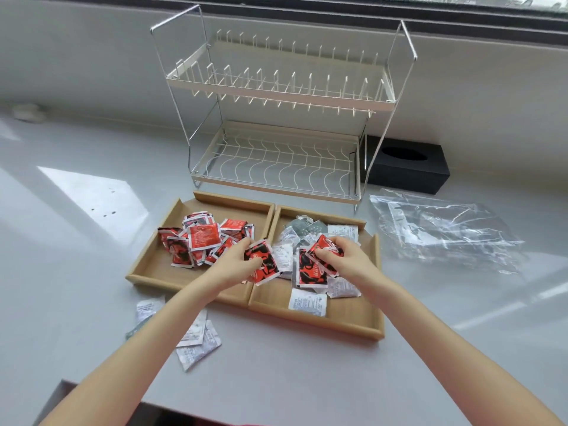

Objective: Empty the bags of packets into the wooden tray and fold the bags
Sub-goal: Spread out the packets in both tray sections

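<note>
Packets first: the left hand point(238, 259) has its fingers point(246, 242) curled round a red packet point(262, 262) over the divider of the wooden tray point(347, 324), and the right hand point(344, 256) pinches more red packets point(319, 256) above the right compartment. Out from there, a red pile point(199, 241) fills the left compartment, while white packets point(307, 302) lie in the right one, so it looks like strays are being sorted across. Beyond the tray, a few white packets on the bench point(196, 339) sit just short of its near edge, still to be gathered. Over to the right, the clear bags point(442, 232) lie crumpled and apparently empty, not yet folded. My read: emptying is nearly done, folding is all still ahead.
</note>
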A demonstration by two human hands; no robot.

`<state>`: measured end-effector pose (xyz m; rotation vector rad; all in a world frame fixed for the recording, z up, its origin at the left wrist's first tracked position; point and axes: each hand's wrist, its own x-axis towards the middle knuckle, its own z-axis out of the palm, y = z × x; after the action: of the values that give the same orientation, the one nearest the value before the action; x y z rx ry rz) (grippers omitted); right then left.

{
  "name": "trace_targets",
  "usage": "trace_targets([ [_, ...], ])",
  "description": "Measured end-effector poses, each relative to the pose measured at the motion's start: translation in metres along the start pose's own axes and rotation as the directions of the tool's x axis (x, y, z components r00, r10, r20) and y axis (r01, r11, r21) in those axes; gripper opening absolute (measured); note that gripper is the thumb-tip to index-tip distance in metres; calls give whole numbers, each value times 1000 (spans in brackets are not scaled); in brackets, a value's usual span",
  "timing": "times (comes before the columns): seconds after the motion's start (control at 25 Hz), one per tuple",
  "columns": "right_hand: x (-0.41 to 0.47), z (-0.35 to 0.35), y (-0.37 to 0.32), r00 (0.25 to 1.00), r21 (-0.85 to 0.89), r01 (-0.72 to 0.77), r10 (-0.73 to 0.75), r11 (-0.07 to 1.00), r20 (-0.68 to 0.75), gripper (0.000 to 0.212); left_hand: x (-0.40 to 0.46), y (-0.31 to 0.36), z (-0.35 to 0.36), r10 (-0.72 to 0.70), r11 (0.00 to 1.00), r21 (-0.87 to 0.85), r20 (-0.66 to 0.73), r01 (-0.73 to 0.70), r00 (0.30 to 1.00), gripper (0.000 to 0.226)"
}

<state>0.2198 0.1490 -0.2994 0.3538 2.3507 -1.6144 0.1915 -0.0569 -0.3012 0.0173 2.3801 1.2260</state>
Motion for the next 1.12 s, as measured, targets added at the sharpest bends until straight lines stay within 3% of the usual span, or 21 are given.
trace_targets([
  [0.24,24,58,-24,999,1,-40,39,999,16,13,8,-32,-45,47,999,29,-65,-45,997,7],
  [0.52,59,120,-55,999,-114,1,3,994,38,30,21,-58,-89,52,998,45,-202,-43,978,11],
  [0.64,69,132,-61,999,-229,27,-22,973,23,29,27,-62,-97,106,977,206,-232,-58,967,24],
  [0.8,74,139,-55,994,-382,111,-112,917,19,29,35,-76,-95,210,892,436,-173,-117,962,39],
  [0.92,73,142,-46,984,-487,178,-159,855,82,27,36,-82,-91,232,876,462,-148,-140,961,43],
  [1.12,63,138,-48,964,-498,256,-256,828,70,27,29,-84,-99,307,874,442,-178,-203,935,37],
])
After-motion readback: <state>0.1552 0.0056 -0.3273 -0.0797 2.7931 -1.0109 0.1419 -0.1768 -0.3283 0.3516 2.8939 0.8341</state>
